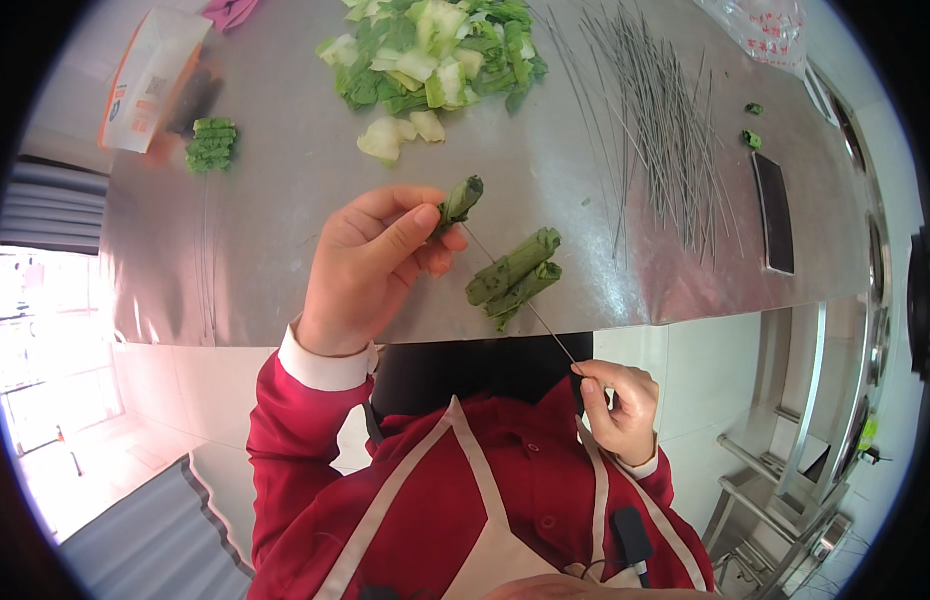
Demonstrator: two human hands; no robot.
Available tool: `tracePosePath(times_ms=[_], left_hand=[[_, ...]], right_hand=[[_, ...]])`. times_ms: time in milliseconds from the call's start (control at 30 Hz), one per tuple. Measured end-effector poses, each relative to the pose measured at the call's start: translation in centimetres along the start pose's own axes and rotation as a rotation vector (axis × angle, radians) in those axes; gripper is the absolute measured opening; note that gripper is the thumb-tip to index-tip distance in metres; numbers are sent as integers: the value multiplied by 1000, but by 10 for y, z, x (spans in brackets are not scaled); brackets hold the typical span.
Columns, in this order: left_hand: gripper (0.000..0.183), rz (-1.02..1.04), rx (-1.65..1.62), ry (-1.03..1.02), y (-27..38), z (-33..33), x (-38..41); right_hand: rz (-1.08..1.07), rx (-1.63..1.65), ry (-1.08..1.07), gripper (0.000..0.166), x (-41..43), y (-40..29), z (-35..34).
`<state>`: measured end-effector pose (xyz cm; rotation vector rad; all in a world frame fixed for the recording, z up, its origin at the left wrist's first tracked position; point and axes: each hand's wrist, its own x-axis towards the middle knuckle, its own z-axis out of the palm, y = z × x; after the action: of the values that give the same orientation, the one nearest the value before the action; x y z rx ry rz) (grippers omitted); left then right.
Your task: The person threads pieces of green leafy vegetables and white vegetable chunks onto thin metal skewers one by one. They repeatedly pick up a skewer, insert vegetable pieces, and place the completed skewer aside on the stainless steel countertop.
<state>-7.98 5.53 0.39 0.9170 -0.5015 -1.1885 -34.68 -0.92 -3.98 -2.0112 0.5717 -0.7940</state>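
Note:
My left hand (pixel 375 259) pinches a rolled green leaf (pixel 460 201) between thumb and fingers, at the upper end of a thin metal skewer (pixel 552 336). Two more leaf rolls (pixel 515 266) sit side by side lower on that skewer, crosswise to it. The skewer's lower end is in the fingertips of my right hand (pixel 621 405), just beyond the table's near edge. Whether the tip has gone through the roll in my left hand is hidden by the leaf and fingers.
Chopped leafy greens (pixel 442 60) are heaped at the table's far middle. Many loose metal skewers (pixel 663 135) lie to their right, near a dark flat phone-like object (pixel 774 214). Skewered leaf rolls (pixel 211 144) rest at left beside a printed paper bag (pixel 153 82). A clear plastic bag (pixel 769 30) lies far right.

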Motion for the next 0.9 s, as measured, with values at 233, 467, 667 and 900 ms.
tracePosePath(times_ms=[233, 467, 667, 900], left_hand=[[16, -57, 61, 12, 3, 3, 0], [6, 21, 442, 12, -7, 17, -4], [5, 134, 424, -85, -9, 14, -2], [35, -72, 566, -190, 21, 20, 13]], right_hand=[[-32, 10, 4, 16, 3, -1, 0], [3, 31, 7, 16, 4, -3, 1], [44, 45, 0, 16, 2, -5, 1], [174, 185, 53, 15, -2, 0, -3]])
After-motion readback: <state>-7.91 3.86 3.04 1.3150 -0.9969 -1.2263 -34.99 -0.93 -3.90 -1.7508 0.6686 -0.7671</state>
